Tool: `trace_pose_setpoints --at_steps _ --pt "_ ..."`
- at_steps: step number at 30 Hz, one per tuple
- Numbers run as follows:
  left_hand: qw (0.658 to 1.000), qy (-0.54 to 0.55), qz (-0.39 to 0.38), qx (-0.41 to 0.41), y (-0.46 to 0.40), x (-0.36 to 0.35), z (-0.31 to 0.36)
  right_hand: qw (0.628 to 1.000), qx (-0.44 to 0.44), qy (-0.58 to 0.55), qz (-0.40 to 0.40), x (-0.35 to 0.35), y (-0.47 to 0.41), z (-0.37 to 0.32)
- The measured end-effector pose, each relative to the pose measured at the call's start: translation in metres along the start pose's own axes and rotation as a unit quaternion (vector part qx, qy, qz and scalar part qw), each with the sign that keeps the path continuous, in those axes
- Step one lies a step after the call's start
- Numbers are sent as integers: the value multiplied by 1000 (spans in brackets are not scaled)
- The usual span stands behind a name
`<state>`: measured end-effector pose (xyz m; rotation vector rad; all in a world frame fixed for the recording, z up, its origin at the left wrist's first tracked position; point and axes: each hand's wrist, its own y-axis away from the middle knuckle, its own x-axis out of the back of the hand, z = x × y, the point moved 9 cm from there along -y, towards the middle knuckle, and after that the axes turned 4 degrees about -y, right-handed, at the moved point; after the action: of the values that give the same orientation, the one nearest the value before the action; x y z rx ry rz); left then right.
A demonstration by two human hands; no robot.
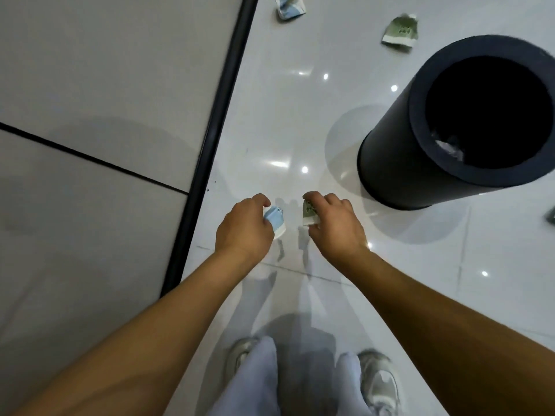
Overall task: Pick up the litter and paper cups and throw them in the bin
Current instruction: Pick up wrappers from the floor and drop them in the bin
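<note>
My left hand (244, 228) grips a crushed blue paper cup (277, 219) above the glossy white floor. My right hand (333, 223) grips a crushed green paper cup (308, 212) beside it. The black round bin (420, 151) stands to the right of both hands, its mouth open, with some crumpled litter (450, 147) visible inside. Farther ahead on the floor lie another crushed blue cup (289, 7) and another crushed green cup (401, 31). A small piece of something (551, 214) peeks in at the right edge.
A grey panelled wall (105, 115) with a black skirting strip (210, 139) runs along the left. My legs and grey shoes (380, 382) stand at the bottom of the view. The floor tiles (300, 115) reflect ceiling lights.
</note>
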<state>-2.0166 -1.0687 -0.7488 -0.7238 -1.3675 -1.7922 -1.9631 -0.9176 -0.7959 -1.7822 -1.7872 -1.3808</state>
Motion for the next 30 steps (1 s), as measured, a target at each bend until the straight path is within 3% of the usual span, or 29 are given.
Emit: trace_pose_setpoints --at_steps 7,17,25,30 --pt "999 7 -43 -23 106 99 68 997 -65 -30 27 121 105 -34" --pt "994 -2 -77 -80 197 213 175 970 -153 -130 136 309 185 -79" --pt "993 13 -75 -88 174 219 254 961 -182 -157 139 372 171 -23" --pt "997 23 -62 -52 142 194 302 963 -186 -164 110 389 129 20"
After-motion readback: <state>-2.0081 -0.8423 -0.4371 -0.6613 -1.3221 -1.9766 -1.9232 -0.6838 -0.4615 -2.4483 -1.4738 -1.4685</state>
